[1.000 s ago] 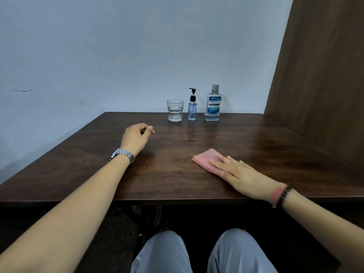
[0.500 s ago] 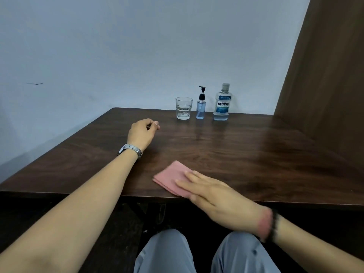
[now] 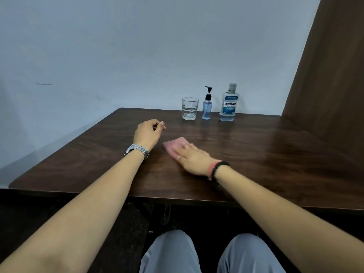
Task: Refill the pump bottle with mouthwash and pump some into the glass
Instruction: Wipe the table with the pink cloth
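The right hand lay flat with straight fingers on the pink cloth; the left hand rested loosely curled, holding nothing. The glass, pump bottle and mouthwash bottle stood at the far edge of the desk.

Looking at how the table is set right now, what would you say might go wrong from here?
1. The glass, pump bottle and mouthwash bottle stand close together in a row at the far edge; reaching for one might knock its neighbour.
2. The pump bottle is narrow, so pouring into it could easily spill on the table.
3. The right hand presses flat on the pink cloth and the left hand lies curled; neither holds a bottle yet.
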